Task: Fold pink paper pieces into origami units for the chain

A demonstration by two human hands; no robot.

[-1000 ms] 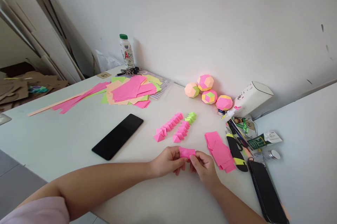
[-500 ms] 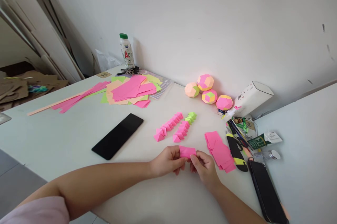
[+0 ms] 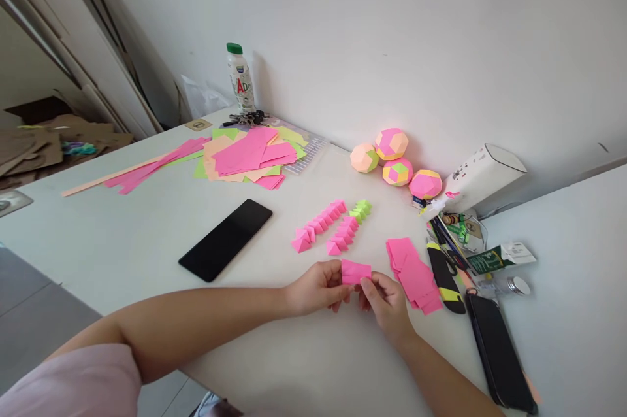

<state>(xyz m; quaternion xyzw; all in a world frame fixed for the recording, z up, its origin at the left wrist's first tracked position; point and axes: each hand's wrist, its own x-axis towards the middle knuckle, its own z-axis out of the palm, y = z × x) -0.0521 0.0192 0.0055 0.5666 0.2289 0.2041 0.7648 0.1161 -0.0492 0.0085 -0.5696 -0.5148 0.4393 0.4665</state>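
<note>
Between my two hands is a small pink piece of paper point(image 3: 356, 270), held above the near part of the table. My left hand point(image 3: 316, 287) pinches its left end, and my right hand point(image 3: 386, 302) grips the lower right corner between thumb and fingers. Just beyond the hands lie two rows of small folded paper units: a pink row point(image 3: 319, 226) and a row of pink units point(image 3: 341, 235) with green units point(image 3: 360, 210) at its far end. To the right of my right hand rests a stack of flat pink paper pieces point(image 3: 414, 275).
A black phone point(image 3: 226, 239) lies left of the hands. Farther back are loose coloured sheets point(image 3: 249, 155), paper strips point(image 3: 157, 162) and a bottle point(image 3: 241, 80). Several paper balls point(image 3: 390, 144) sit by the wall. A utility knife point(image 3: 445, 278) and a black case point(image 3: 499, 351) lie right.
The camera view has shifted slightly, so everything sits a little higher and mostly farther right. Both hands keep hold of the pink paper, with hardly any change in grip.
</note>
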